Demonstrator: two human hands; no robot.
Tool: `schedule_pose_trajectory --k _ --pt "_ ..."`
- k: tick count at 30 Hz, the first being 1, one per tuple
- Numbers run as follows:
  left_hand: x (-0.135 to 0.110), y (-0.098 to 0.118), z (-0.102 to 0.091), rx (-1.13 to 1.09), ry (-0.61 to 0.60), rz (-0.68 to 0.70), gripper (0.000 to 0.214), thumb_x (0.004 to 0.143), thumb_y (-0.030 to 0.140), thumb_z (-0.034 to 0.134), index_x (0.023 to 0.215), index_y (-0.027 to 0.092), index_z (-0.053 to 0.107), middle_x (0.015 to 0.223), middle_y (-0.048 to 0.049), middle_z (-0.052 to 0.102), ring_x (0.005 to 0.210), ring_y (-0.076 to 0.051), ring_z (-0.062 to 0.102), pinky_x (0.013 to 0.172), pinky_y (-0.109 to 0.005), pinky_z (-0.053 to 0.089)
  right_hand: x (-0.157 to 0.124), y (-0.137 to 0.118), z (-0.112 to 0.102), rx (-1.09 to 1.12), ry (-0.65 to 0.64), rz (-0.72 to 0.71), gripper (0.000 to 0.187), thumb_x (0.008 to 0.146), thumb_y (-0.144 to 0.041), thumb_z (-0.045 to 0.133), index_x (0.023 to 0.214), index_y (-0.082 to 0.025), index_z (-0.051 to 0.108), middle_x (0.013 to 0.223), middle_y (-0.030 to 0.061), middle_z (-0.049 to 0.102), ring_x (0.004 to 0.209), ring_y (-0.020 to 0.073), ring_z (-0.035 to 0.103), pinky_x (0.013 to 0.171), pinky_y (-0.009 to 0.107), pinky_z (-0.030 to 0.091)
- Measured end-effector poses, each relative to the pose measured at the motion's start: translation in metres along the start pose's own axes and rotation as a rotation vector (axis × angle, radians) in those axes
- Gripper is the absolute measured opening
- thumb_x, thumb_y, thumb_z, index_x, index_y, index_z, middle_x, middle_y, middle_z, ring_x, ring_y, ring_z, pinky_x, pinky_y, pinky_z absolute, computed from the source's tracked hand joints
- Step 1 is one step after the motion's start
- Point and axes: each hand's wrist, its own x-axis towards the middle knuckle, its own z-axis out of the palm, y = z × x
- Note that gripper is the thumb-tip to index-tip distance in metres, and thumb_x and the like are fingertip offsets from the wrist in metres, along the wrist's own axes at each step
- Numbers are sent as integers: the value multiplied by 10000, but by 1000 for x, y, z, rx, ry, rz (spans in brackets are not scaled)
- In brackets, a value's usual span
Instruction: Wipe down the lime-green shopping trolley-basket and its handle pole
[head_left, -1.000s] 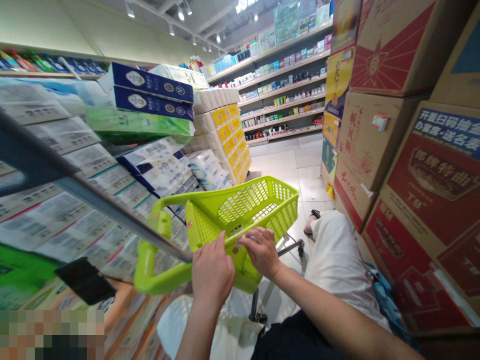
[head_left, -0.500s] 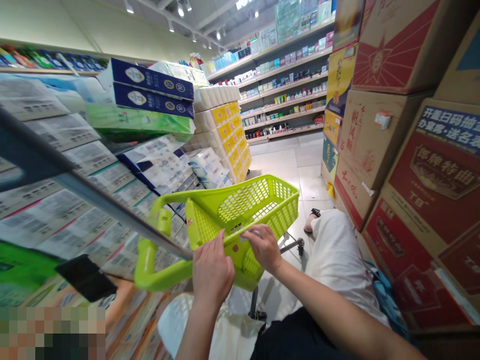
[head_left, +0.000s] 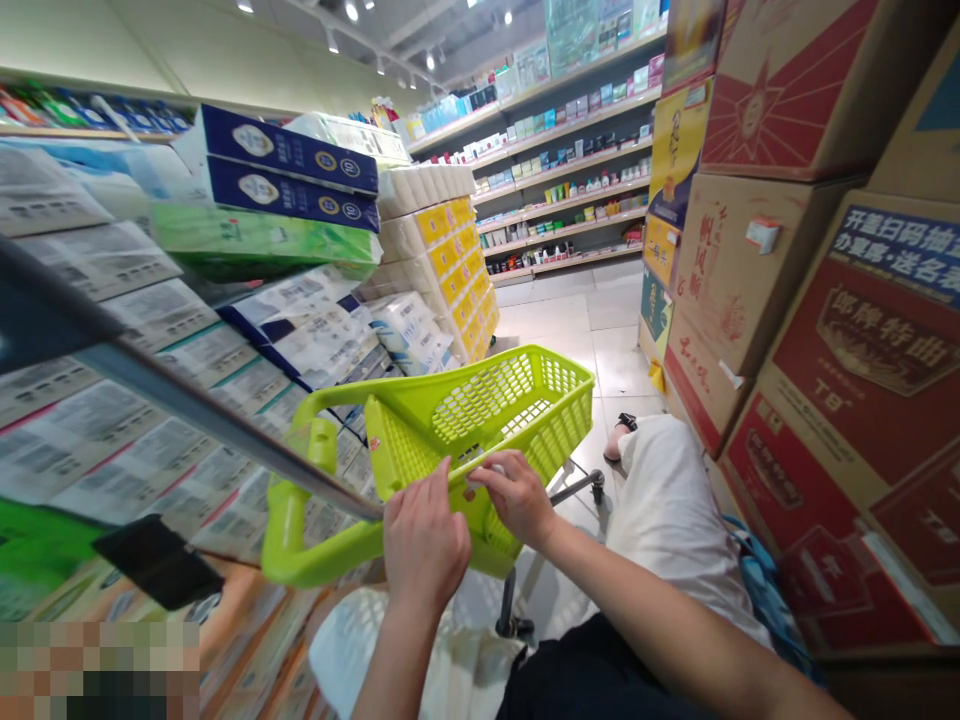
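A lime-green plastic shopping cart (head_left: 517, 395) with perforated sides stands in front of me, its basket bare inside. My left hand (head_left: 426, 540) lies over the near rim beside the handle, fingers wrapped down on the edge. Just right of it, my right hand (head_left: 517, 497) has its thumb and fingertips pinched together at the same rim. Whatever may be between those fingertips is too small to make out. A grey metal pole (head_left: 232, 430) slants from the upper left and ends at the cart beside my left hand.
Stacked tissue packs (head_left: 292, 165) line the left. Cardboard cartons (head_left: 750, 270) rise on the right, close to a person's leg in white trousers (head_left: 667, 500). Shelves of small goods (head_left: 562, 160) stand beyond the tiled floor (head_left: 555, 320). A black flat device (head_left: 159, 562) shows lower left.
My right hand has slid slightly left along the rim, closer to my left hand. The left hand keeps its place on the cart. The whole view has shifted a little.
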Motion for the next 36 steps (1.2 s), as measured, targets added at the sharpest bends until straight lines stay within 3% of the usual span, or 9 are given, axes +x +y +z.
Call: schedule_pose_trajectory --k 5,8,12,16,18,22,28,32,36 --pt "0 2 -1 -14 19 -9 563 741 116 449 1298 82 528 1101 -128 708 994 -261 636 902 -387 385 -2 55 -29 -170 148 224 319 844 -59 490 955 -242 726 978 66 589 965 217 540 867 381 489" --pt "0 5 -2 -20 22 1 569 742 116 455 1306 84 522 1116 -128 703 1007 -262 630 912 -387 378 0 69 -36 -205 222 340 269 847 -88 498 894 -217 730 952 75 569 944 226 541 866 391 480" --pt "0 9 -3 -12 8 -10 570 744 113 457 1310 87 519 1101 -124 705 1003 -264 628 912 -392 374 1 39 -23 -176 197 335 290 814 -51 499 902 -221 718 951 68 570 936 221 535 852 373 481" --pt "1 10 -3 -1 18 -8 559 735 112 458 1288 98 538 1103 -118 708 990 -259 634 898 -384 374 0 -11 -1 -38 21 104 343 841 -41 498 1025 -251 697 1011 56 600 980 202 531 884 349 486" --pt "0 9 -2 1 34 -7 547 732 110 455 1270 102 551 1105 -117 710 985 -254 638 893 -377 373 0 -23 4 14 -26 15 325 874 -70 502 1060 -259 690 1015 54 608 990 192 531 895 335 490" --pt "-2 7 -4 -15 17 -8 558 740 107 455 1292 103 534 1113 -117 709 997 -252 639 901 -373 377 -3 0 -7 -42 -17 -1 330 884 -73 490 1073 -255 690 1033 62 617 1022 204 525 915 352 479" --pt "-6 8 -7 -40 37 -38 558 742 110 466 1295 104 543 1067 -114 716 990 -264 637 908 -391 383 -6 60 -42 -228 174 295 281 835 -75 492 962 -225 693 979 69 621 960 238 519 883 401 444" --pt "-6 10 -8 -46 35 -42 554 748 113 466 1296 109 548 1064 -114 716 983 -262 638 902 -394 384 -16 43 -27 -166 145 271 261 813 -55 488 943 -208 655 936 65 610 928 228 530 851 375 460" --pt "-7 7 -8 -43 32 -19 555 759 114 456 1308 123 538 1089 -107 713 987 -256 638 890 -384 381 -32 3 6 -20 -74 7 220 880 -95 496 926 -227 666 928 57 633 907 194 559 816 320 498"
